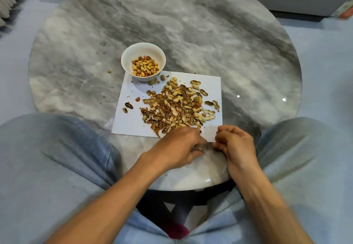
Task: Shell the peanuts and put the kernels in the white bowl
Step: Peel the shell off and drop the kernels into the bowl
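Bowl (143, 53) at 11 o'clock part-filled | shell pile (177, 106) large, few whole | left hand (179, 146) pinches kernel; right hand (235, 144) curled, contents unclear.

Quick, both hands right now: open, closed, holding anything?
Left hand: fingers curled, pinching a small yellowish piece, likely a peanut.
Right hand: fingers curled; whether they hold anything cannot be told.
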Motion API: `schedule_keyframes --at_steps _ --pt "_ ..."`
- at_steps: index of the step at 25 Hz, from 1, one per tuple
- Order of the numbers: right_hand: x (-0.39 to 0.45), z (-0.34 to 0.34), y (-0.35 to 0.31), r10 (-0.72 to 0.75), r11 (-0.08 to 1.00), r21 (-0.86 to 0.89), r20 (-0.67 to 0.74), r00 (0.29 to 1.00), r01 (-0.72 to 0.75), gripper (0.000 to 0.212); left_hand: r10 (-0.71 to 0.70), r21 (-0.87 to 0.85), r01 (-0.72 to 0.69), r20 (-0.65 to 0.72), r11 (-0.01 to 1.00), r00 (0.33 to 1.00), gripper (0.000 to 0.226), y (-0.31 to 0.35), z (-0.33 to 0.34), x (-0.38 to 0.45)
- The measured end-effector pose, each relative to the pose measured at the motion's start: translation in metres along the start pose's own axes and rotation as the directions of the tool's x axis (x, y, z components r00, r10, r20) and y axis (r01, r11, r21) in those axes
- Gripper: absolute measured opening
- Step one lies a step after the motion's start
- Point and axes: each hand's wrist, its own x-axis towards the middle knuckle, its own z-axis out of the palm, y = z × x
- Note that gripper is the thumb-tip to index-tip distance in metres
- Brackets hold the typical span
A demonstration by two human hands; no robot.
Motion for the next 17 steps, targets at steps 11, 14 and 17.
schedule_keyframes --at_steps 11,14,17 --pt "-0.003 0.004 0.007 0.019 0.996 0.088 0.031 0.999 -0.022 0.023 0.117 0.339 -0.052 -0.175 0.939 0.978 0.029 0.0 0.031 -0.002" --pt "-0.015 0.001 0.016 0.028 0.99 0.136 -0.001 1.0 -0.028 0.022 0.094 0.245 -0.039 -0.217 0.969 0.972 0.026 -0.006 0.037 -0.007" --pt "-0.043 -0.006 0.036 0.199 0.933 0.288 0.083 0.976 -0.215 0.019 0.034 0.007 -0.033 -0.213 0.999 0.976 0.004 -0.009 0.032 -0.011"
